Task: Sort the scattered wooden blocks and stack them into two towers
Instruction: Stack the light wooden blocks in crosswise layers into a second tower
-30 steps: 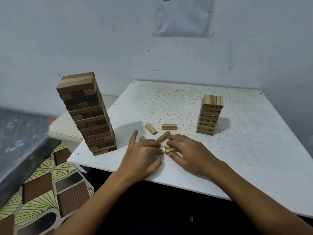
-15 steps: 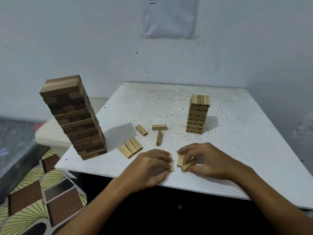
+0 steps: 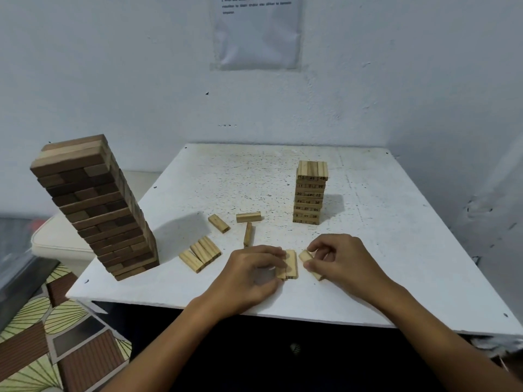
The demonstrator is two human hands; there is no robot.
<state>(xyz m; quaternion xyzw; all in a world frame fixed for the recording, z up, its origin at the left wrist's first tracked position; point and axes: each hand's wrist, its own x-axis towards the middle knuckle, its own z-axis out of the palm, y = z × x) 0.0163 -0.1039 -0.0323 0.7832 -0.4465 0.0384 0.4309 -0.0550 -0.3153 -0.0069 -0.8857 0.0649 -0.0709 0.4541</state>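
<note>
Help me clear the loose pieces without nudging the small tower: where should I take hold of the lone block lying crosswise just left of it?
Come from above and pinch the lone block across its two long sides at mid-length. It lies flat on the table, apart from its neighbours and the small tower, so both sides seem free for fingers.

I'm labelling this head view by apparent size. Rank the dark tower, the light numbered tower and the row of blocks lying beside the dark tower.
1. dark tower, though it stands nearer the camera
2. light numbered tower
3. row of blocks
</note>
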